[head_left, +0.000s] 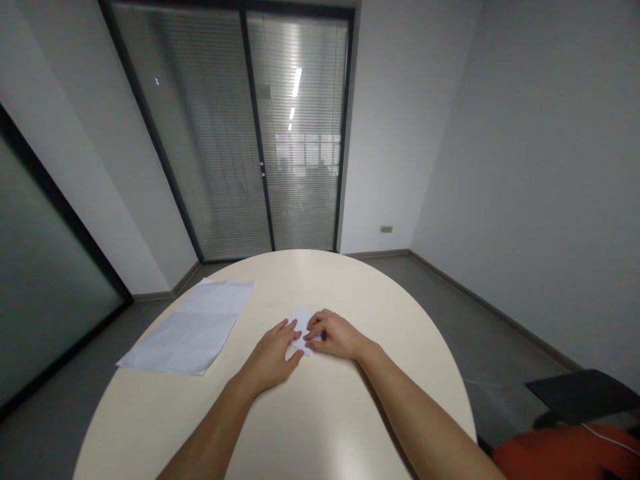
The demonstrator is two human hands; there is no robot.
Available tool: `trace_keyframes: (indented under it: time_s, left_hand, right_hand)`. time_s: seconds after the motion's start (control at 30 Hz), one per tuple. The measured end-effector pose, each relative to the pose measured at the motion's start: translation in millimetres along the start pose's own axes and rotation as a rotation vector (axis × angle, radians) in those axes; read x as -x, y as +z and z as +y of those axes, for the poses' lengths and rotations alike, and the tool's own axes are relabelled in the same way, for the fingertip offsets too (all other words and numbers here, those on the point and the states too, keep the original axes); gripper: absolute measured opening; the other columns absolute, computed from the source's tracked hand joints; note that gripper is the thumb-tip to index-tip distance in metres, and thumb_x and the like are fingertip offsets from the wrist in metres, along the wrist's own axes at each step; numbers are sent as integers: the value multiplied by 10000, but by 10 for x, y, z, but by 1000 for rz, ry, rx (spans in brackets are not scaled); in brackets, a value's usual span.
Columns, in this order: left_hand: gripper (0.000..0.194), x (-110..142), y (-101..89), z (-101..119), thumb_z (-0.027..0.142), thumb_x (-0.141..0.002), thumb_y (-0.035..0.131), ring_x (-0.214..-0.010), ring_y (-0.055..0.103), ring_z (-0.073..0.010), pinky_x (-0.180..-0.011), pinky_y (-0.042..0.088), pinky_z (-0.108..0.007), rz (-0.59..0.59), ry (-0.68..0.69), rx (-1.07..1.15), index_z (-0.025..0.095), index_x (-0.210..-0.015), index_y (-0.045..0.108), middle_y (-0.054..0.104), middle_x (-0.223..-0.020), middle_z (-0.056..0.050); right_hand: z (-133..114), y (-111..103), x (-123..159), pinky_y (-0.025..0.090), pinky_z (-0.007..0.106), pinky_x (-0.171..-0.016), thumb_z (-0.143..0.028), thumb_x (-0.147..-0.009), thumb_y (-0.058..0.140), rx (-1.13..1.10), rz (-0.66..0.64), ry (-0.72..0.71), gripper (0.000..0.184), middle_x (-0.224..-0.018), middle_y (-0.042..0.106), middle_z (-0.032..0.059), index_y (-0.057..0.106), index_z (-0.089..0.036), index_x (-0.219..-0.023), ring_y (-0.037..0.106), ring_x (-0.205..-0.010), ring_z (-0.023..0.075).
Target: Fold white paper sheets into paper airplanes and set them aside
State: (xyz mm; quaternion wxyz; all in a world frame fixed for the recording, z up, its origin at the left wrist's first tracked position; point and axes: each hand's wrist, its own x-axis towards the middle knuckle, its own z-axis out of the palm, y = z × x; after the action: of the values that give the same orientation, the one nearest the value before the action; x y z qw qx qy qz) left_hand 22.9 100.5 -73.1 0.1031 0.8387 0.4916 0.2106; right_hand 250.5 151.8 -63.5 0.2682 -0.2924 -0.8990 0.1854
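A small piece of folded white paper (301, 316) lies on the round table (320, 280), between my two hands. My left hand (273, 357) rests on its left side, fingers spread and fingertips touching the paper, thumb apart near the lower edge. With bent fingers and thumb drawn together, my right hand (335, 335) pinches the right side of the paper. Parts of the folds are covered by my fingers.
Large white sheets (200, 327) with crease lines lie at the table's left. Beyond the table stands a glass partition (300, 200) with blinds. An orange chair seat (555, 453) with a black part is at the lower right.
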Motion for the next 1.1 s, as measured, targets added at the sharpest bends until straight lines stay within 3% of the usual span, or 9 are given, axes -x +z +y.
trace_keyframes:
  time_s: [0.27,0.7,0.97,1.1]
  left_hand:
    - [337,-1,2,-49,364,-911,652,-1431,455,-302,-1194,353,-525,5,40,37,259,-1228,698,578,-1470,-90]
    - [338,-17,7,-28,437,-982,552,-1411,480,-291,-1184,364,-505,19,40,43,231,-1196,714,601,-1445,-100]
    - [330,-20,20,-56,415,-1002,519,-1398,492,-276,-1196,346,-495,23,58,27,224,-1182,719,610,-1436,-92]
    - [304,-16,12,-41,375,-1009,506,-1319,556,-241,-1159,403,-450,56,75,40,241,-1162,731,654,-1379,-71]
  right_hand:
    - [-67,-38,-13,472,325,-925,-242,-804,769,10,-10,31,171,-1038,739,62,815,-231,-968,642,-993,211]
    - [-7,-11,-10,477,301,-892,-255,-832,749,10,-15,13,115,-1025,750,54,817,-235,-922,649,-971,199]
    - [52,-10,0,472,297,-902,-183,-845,700,10,35,84,127,-992,761,46,802,-223,-911,643,-976,199]
    - [87,-33,4,473,299,-893,-162,-852,663,39,51,125,160,-966,769,45,797,-210,-925,649,-948,198]
